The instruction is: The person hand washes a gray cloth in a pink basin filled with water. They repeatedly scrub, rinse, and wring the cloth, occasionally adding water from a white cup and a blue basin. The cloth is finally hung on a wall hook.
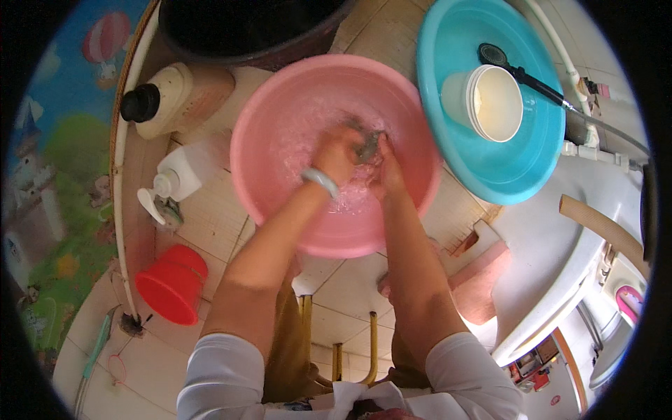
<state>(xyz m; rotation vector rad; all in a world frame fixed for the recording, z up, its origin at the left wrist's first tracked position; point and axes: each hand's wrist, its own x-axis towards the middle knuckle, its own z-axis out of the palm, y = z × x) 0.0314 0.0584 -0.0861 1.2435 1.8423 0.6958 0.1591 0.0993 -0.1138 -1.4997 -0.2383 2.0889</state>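
A pink plastic basin (262, 210) with churned, sudsy water sits in front of me. Both hands are inside it, at the water. My left hand (340, 152), with a pale bangle (320, 182) at the wrist, is closed on a wet dark-grey cloth-like item (370, 147). On the other side of that item, my right hand (387, 169) grips its edge with fingers and thumb. Motion blur and the hands hide much of the item, so its exact kind is unclear.
At the right, a turquoise basin (493, 178) holds a white plastic tub (457, 97) and a black handheld shower head (493, 54). Leftward are a large black-capped bottle (184, 100), a white pump bottle (181, 170) and a red bucket (170, 289). A dark tub (252, 31) stands beyond.
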